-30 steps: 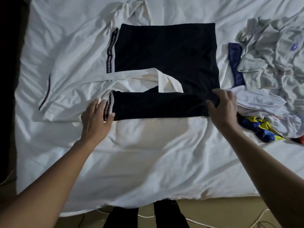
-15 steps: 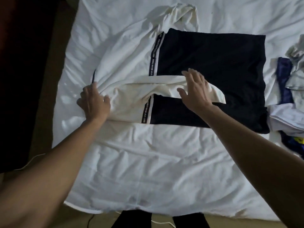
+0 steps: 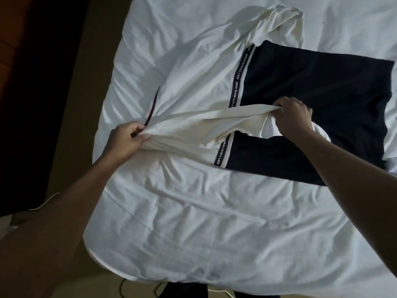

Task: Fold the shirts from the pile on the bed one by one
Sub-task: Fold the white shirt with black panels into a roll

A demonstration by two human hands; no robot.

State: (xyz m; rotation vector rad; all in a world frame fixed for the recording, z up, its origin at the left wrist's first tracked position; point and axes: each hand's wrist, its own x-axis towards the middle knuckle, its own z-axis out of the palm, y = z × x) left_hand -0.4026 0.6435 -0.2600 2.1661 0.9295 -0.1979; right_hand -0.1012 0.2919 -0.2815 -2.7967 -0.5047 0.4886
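shirt (image 3: 311, 100) on bed (image 3: 193, 211), left hand (image 3: 126, 140) gripping bunched white sleeve (image 3: 193, 121), right hand (image 3: 294, 117) pinching its other end

The bed (image 3: 133, 254) wears a white sheet (image 3: 214, 222), heavily creased, with its near left corner rounded over the edge. One shirt (image 3: 311, 93) lies directly on it toward the far right. Its black body is spread flat, and its white upper part nearly blends into the sheet. A black lettered strip (image 3: 240, 78) runs along the seam between them. One white sleeve (image 3: 214, 117) crosses the black cloth.
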